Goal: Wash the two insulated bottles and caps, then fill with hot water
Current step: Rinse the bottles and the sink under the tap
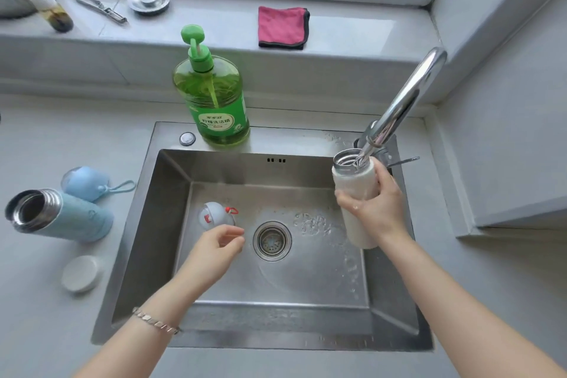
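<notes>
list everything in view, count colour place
sink: 1, steel, centre
faucet: 1, chrome, sink's right rear
white bottle: 1, white, under faucet spout
blue bottle: 1, blue, counter left of sink
blue cap: 1, blue, behind blue bottle
white cap: 1, white-red, sink floor
round lid: 1, white, counter near blue bottle
soap bottle: 1, green, back sink rim
drain strainer: 1, steel, sink floor
cloth: 1, pink, ledge
sink plug: 1, metal, ledge
metal tool: 1, silver, ledge
spray bottle: 1, white-topped, ledge left
bracelet: 1, silver, left wrist
left hand: 1, over sink, empty
right hand: 1, grips white bottle
</notes>
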Tool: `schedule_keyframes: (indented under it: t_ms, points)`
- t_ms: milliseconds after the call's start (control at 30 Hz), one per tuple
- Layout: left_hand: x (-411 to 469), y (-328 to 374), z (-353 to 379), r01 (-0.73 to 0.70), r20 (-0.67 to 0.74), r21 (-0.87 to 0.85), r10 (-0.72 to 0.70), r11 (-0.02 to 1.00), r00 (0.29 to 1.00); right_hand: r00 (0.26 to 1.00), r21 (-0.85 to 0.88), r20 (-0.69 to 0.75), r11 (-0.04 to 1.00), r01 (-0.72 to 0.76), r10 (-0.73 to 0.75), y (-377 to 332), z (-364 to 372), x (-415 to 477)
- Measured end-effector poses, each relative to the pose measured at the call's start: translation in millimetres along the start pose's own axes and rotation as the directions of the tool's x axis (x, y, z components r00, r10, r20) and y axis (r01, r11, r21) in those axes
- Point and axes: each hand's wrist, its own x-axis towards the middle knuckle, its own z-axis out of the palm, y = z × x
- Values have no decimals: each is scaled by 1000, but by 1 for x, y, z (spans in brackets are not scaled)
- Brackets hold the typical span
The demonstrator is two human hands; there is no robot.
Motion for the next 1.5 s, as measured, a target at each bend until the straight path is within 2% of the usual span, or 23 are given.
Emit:
schedule_keyframes:
  t_ms: [100, 200, 233, 300, 367, 467, 633, 767, 833, 867, 933, 1000, 1067, 1133, 1200, 1333, 1500]
  points:
    - [-4, 6, 2, -24, 12, -33, 24, 999, 1000, 996, -176, 87, 983, 51, -36, -3, -8, -4]
    - [-7, 6, 2, -32, 28, -32, 33, 999, 999, 983, -338, 173, 941, 9, 53, 2, -21, -7]
    - [-8, 5, 1, -32, 30, -32, 33, 999, 999, 968, -441, 226, 897, 2, 109, 4, -26, -7]
    - [-8, 2, 2, -27, 36, -24, 27, 999, 999, 898, -673, 351, 738, 47, 264, 8, -32, -11]
    - [-9, -1, 5, -14, 56, -9, 14, 1000, 998, 816, -808, 404, 580, 107, 412, 11, -31, -17]
    - [-10, -1, 11, -18, 88, 14, 17, 1000, 996, 772, -871, 404, 463, 162, 491, 14, -25, -21]
    - [-9, 5, 17, -64, 122, 69, 56, 996, 991, 775, -904, 392, 365, 224, 495, 14, -17, -20]
    - [-3, 8, 18, -75, 132, 98, 62, 992, 989, 779, -930, 343, 308, 202, 526, 20, -30, -25]
    - [-1, 8, 19, -79, 135, 110, 64, 991, 989, 800, -924, 334, 341, 173, 498, 26, -36, -29]
    - [0, 8, 20, -79, 133, 111, 64, 991, 989, 823, -905, 337, 399, 149, 457, 30, -37, -30]
    - [1, 7, 22, -77, 130, 105, 64, 991, 989, 884, -782, 334, 620, 65, 329, 34, -32, -31]
    - [2, 7, 23, -76, 130, 105, 62, 992, 990, 936, -502, 283, 864, -41, 210, 30, -22, -32]
    - [2, 7, 23, -71, 125, 100, 58, 992, 991, 967, -191, 203, 974, -118, 156, 22, -10, -31]
    - [1, 9, 22, -74, 120, 93, 62, 993, 991, 982, -1, 136, 991, -135, 134, 16, 3, -29]
    - [1, 11, 19, -85, 112, 94, 75, 992, 991, 991, 94, 73, 989, -115, 109, 14, 13, -25]
    - [4, 18, 18, -97, 102, 89, 88, 991, 991, 996, 170, 3, 981, -89, 90, 12, 20, -20]
    - [11, 24, 25, -99, 116, 63, 92, 993, 989, 998, 173, -2, 983, -67, 68, 18, 17, -18]
